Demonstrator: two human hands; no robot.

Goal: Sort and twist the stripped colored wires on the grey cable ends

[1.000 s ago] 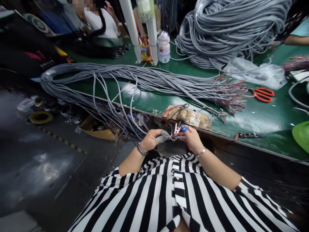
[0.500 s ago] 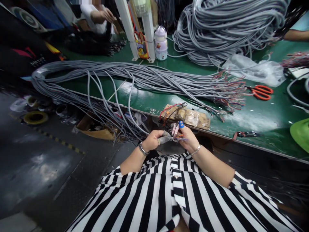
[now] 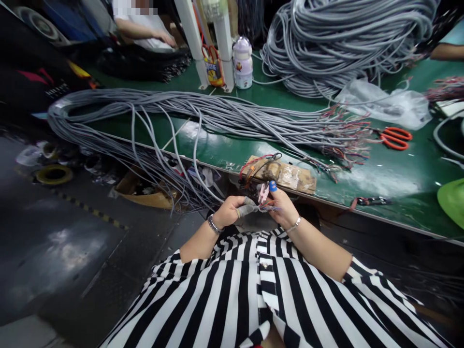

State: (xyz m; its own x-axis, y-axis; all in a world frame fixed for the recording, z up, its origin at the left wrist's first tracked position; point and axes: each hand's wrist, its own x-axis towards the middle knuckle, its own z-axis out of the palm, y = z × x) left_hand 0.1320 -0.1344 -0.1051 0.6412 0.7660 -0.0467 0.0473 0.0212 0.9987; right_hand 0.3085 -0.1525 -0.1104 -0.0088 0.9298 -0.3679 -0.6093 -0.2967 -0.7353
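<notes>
My left hand (image 3: pixel 229 211), with grey coverings on its fingertips, is closed on the end of a grey cable. Thin coloured wires (image 3: pixel 267 207) fan out of that end toward my right hand (image 3: pixel 285 209). A small pink clip-like tool (image 3: pixel 263 193) sits in my right hand, beside a thumb with a blue cover on its tip. The right fingers are partly hidden behind the wires. Just beyond both hands, a taped wooden block (image 3: pixel 295 179) with red and black leads lies at the table's edge.
A long bundle of grey cables (image 3: pixel 232 113) with stripped ends lies across the green table (image 3: pixel 224 147). Orange-handled scissors (image 3: pixel 396 138), a plastic bag (image 3: pixel 387 104), a bottle (image 3: pixel 242 65) and a big cable coil (image 3: pixel 348 46) stand beyond. A co-worker (image 3: pixel 145 29) sits at the far left.
The pink tool has tipped and come closer to the wires as my right hand shifted slightly left. My left hand keeps its grip. The co-worker's hand has lowered.
</notes>
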